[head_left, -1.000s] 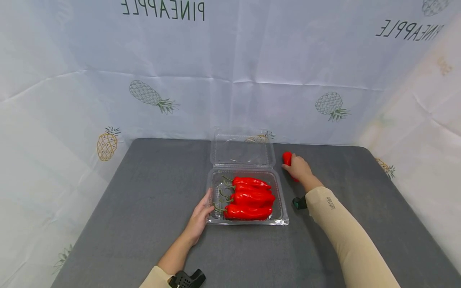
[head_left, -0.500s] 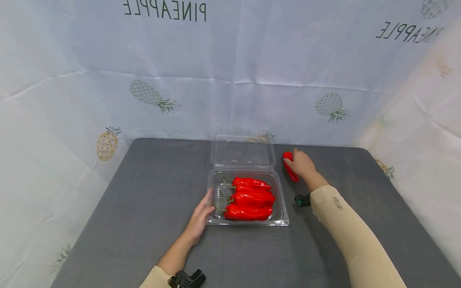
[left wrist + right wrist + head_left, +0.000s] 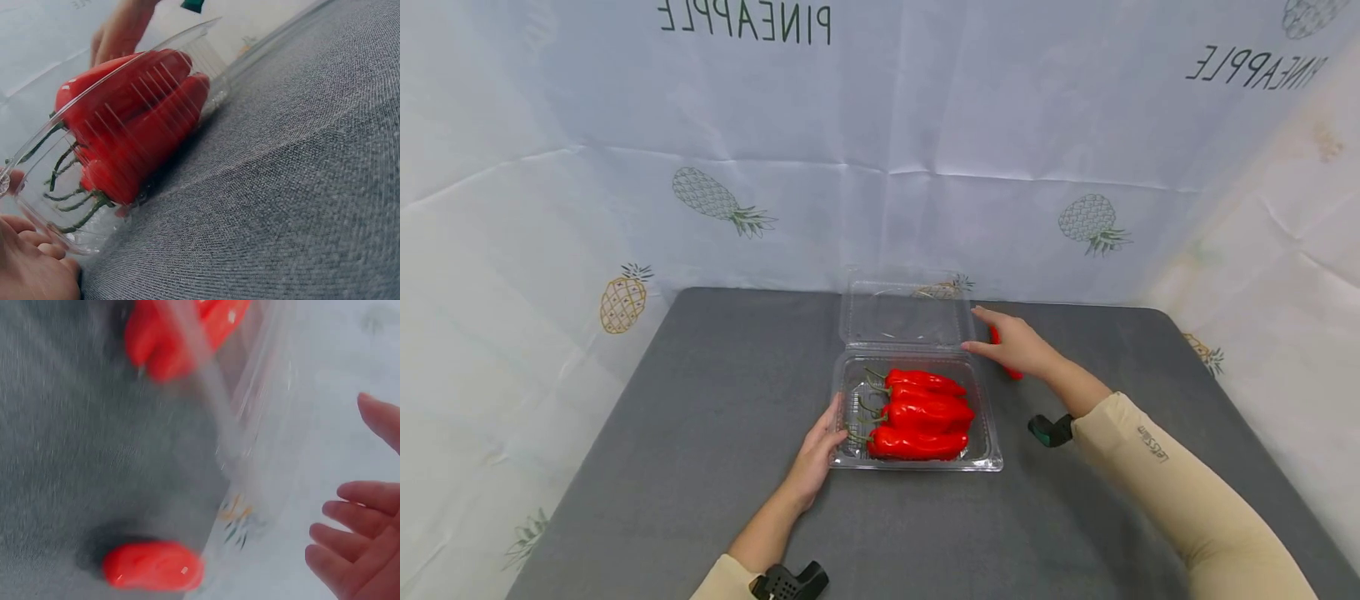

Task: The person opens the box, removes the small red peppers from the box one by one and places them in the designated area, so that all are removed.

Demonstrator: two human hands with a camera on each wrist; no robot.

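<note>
A clear plastic clamshell container stands on the table with its lid raised at the back. Several red peppers lie side by side in its tray, green stems to the left. My left hand grips the tray's left side near the front corner. Holding nothing, my right hand is beside the lid's right edge, thumb and fingers spread apart. One more red pepper lies on the table right of the container, partly hidden under the right hand in the head view.
The grey table extends around the container. Behind it and at both sides hangs a white sheet printed with pineapples. Each wrist bears a dark camera mount.
My right hand has let go of the red pepper at the right and moved left to the lid's right edge, its fingers spreading. The left hand and container have stayed put.
</note>
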